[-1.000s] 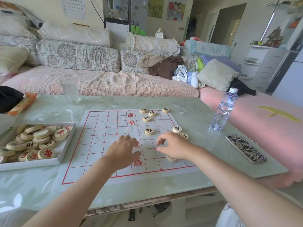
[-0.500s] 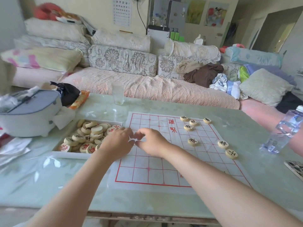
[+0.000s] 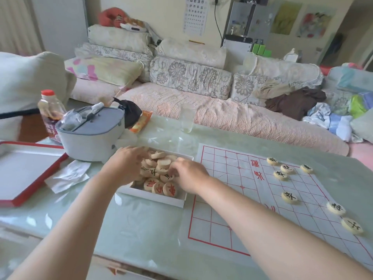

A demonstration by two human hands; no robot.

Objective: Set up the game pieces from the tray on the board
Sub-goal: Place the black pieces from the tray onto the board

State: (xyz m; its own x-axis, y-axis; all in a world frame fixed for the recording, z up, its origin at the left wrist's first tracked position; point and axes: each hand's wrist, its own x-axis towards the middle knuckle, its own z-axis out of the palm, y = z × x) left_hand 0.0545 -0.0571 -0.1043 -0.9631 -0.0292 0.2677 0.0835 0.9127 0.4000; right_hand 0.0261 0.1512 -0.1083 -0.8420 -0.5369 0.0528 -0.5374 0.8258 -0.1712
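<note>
A white tray (image 3: 155, 199) left of the board holds a heap of round wooden game pieces (image 3: 161, 178) with red and black characters. Both my hands are in it. My left hand (image 3: 125, 164) reaches over the far left of the heap, its fingertips blurred among the pieces. At the heap's right side, the bent fingers of my right hand (image 3: 189, 174) touch the pieces; a grip does not show. The paper board (image 3: 232, 209) with its red grid lies to the right. Several black-lettered pieces (image 3: 289, 197) stand on its right half.
A grey-white lidded container (image 3: 92, 136) stands just behind the tray, with a bottle (image 3: 50, 114) to its left. A red-rimmed box lid (image 3: 26, 174) and crumpled tissue (image 3: 68, 174) lie at the left. A glass (image 3: 186, 120) stands near the table's far edge, before the sofa.
Both hands moved left, from the board's middle into the tray. The view swung left with them, bringing the container, bottle and red-rimmed lid into sight.
</note>
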